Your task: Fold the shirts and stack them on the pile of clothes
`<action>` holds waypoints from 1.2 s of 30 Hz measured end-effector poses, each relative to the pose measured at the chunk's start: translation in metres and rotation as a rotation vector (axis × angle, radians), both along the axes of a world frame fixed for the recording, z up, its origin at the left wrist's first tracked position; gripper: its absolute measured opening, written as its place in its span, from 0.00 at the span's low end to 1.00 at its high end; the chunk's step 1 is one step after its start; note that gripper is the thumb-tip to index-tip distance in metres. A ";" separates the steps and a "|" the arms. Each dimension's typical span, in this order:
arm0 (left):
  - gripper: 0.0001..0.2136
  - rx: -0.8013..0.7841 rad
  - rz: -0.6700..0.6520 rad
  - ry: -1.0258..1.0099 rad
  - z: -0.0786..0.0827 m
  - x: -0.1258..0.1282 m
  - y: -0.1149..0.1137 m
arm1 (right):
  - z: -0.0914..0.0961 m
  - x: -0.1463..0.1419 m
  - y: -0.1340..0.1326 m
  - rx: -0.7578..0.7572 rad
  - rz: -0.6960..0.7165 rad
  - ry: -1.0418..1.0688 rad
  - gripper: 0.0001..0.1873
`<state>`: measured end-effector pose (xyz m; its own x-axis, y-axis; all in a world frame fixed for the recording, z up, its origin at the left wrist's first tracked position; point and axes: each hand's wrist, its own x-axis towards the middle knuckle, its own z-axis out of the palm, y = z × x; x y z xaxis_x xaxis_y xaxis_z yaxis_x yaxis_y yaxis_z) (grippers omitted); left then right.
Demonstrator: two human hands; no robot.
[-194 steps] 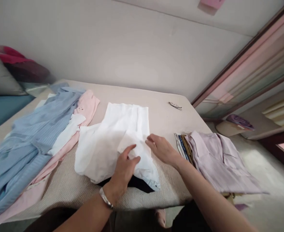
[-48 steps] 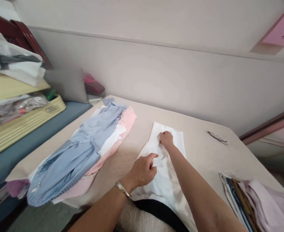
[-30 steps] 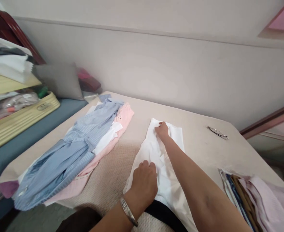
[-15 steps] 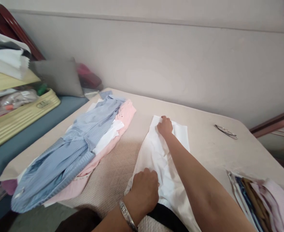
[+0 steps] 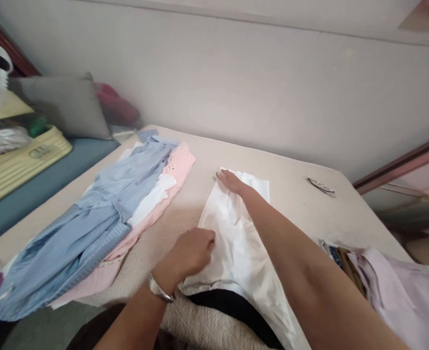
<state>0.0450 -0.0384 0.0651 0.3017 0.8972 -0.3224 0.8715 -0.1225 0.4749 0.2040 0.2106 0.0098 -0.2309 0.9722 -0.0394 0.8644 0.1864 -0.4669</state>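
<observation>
A white garment [image 5: 232, 243] lies lengthwise in front of me, with a black band [image 5: 232, 308] showing along its near edge. On its far end my right hand [image 5: 231, 181] rests flat, fingers stretched out to the left. My left hand [image 5: 196, 250], with a silver bracelet [image 5: 159, 288] at the wrist, is over the garment's left edge. Its fingers are curled in and slightly blurred, and what they hold, if anything, is hidden.
Left of the garment lies a pile of clothes with a blue striped one [image 5: 127, 187] on top and pink cloth [image 5: 181, 158] below. Glasses [image 5: 322, 187] sit at the far right; folded clothes [image 5: 404, 287] are stacked at the near right. A grey cushion [image 5: 63, 107] stands against the wall.
My right hand has flattened from a curled pose at the garment's far end. My left hand has shifted to the garment's left edge, uncovering more of the black band. The view has swung right.
</observation>
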 end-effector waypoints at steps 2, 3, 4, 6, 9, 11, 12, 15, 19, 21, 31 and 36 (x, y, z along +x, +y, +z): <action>0.12 0.068 0.089 0.069 0.004 -0.017 0.005 | 0.020 0.020 -0.033 0.003 -0.046 -0.020 0.24; 0.12 0.091 0.104 0.105 0.005 -0.024 0.005 | 0.026 0.031 -0.055 0.006 -0.091 -0.039 0.22; 0.13 0.101 0.099 0.135 0.006 -0.029 0.004 | 0.030 0.041 -0.079 0.009 -0.142 -0.057 0.20; 0.13 0.100 0.055 0.168 0.007 -0.033 0.000 | 0.031 0.055 -0.129 -0.033 -0.234 -0.085 0.17; 0.10 0.063 -0.033 0.177 0.009 -0.025 -0.008 | 0.021 0.058 -0.186 -0.253 -0.293 0.065 0.18; 0.10 0.012 -0.085 0.192 0.009 -0.016 -0.012 | 0.014 0.050 -0.206 -0.310 -0.324 0.203 0.13; 0.10 -0.012 -0.104 0.205 0.010 -0.012 -0.013 | 0.013 0.045 -0.211 -0.270 -0.337 0.238 0.10; 0.11 -0.056 -0.119 0.248 0.010 -0.007 -0.014 | 0.012 0.034 -0.218 0.026 -0.300 0.184 0.10; 0.13 -0.063 -0.114 0.287 0.010 -0.010 -0.015 | 0.010 0.043 -0.229 0.209 -0.221 -0.163 0.14; 0.14 -0.066 -0.108 0.289 0.013 -0.014 -0.015 | 0.011 0.050 -0.237 0.117 -0.207 -0.359 0.11; 0.11 0.040 -0.001 0.222 0.018 -0.047 0.000 | -0.006 0.013 -0.229 0.326 0.261 -0.262 0.31; 0.10 0.042 0.030 0.251 0.015 -0.050 -0.002 | -0.024 0.004 -0.224 0.100 0.280 -0.274 0.34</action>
<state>-0.0053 -0.0408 0.0805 0.1897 0.9187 -0.3465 0.9651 -0.1095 0.2381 0.2075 -0.0135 -0.0140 -0.4811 0.8755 -0.0446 0.8639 0.4649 -0.1937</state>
